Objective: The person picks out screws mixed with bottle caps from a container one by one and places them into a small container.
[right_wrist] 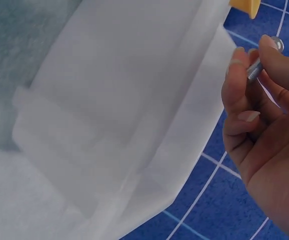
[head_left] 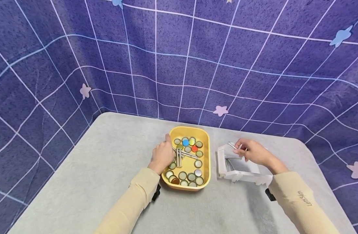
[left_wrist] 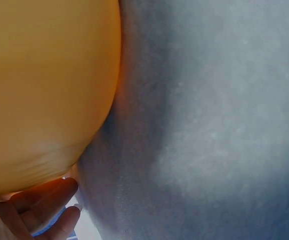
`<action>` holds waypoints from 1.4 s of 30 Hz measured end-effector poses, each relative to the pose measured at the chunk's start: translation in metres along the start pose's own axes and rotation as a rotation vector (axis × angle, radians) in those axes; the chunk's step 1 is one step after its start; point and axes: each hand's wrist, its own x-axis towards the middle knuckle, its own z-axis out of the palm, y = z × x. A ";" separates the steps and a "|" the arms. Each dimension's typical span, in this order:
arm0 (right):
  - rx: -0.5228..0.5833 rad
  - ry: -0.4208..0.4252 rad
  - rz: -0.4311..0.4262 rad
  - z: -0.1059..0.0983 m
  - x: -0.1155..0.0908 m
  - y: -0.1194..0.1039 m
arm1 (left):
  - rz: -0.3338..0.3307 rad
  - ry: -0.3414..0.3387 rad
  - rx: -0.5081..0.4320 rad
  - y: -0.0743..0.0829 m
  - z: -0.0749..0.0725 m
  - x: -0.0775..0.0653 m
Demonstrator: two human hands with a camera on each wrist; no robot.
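My left hand [head_left: 162,156] grips the left side of a yellow tray [head_left: 207,156]. Its fingers [left_wrist: 47,202] lie against the tray's outer wall in the left wrist view; the thumb is hard to make out. Inside the tray are several bottle caps [head_left: 191,177] and a small pile of long silver bolts [head_left: 179,158]. On the right, my right hand [head_left: 252,151] pinches one silver bolt [right_wrist: 255,70] between thumb and fingers, above a white open bin [head_left: 222,162]. Long thin metal pieces [head_left: 229,164] show in that bin, partly hidden by the hand.
Tray and bin stand side by side on a grey table [head_left: 114,139], with a narrow gap between them. A purple-blue curtain [head_left: 167,65] with grid lines and stars hangs behind the table's back edge.
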 end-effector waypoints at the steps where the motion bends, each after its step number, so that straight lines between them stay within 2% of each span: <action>1: -0.002 -0.005 0.006 0.000 -0.001 0.002 | 0.000 0.001 -0.001 0.000 0.000 0.000; 4: -0.031 -0.023 0.025 -0.002 -0.004 0.007 | -0.003 0.000 -0.002 0.000 0.000 0.000; 11: -0.117 -0.084 0.130 -0.005 -0.012 0.014 | -0.007 -0.009 -0.002 0.000 -0.001 -0.001; 19: -0.149 -0.043 0.085 -0.008 -0.010 0.011 | -0.011 -0.012 -0.003 0.000 -0.001 -0.001; 28: -0.149 -0.019 0.046 -0.006 0.002 -0.009 | -0.017 -0.019 -0.008 0.001 -0.001 -0.001; 42: -0.136 -0.051 -0.069 0.007 0.035 -0.066 | -0.016 -0.018 -0.008 -0.001 0.001 0.000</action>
